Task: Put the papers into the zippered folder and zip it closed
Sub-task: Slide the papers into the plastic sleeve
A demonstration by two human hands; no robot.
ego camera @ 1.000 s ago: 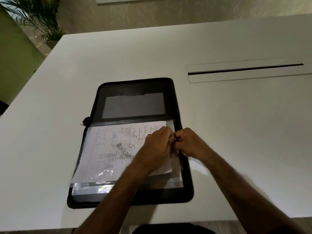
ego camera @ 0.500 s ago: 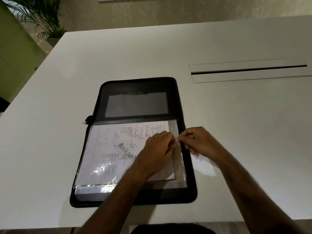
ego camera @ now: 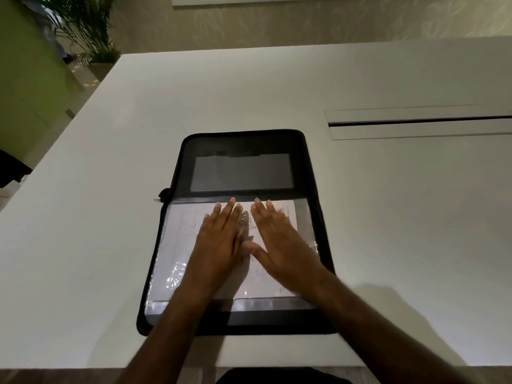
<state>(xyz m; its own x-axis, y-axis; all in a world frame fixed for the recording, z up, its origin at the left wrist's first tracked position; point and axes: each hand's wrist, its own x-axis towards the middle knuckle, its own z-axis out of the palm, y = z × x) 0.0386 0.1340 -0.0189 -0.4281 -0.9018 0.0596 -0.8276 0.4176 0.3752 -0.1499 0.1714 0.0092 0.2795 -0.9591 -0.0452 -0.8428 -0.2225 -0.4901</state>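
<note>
Left hand (ego camera: 221,242), right hand (ego camera: 279,245) flat, fingers straight, on papers (ego camera: 182,239).

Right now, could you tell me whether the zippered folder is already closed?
No, the zippered folder lies open on the table, and both hands lie flat on the papers in it.
</note>
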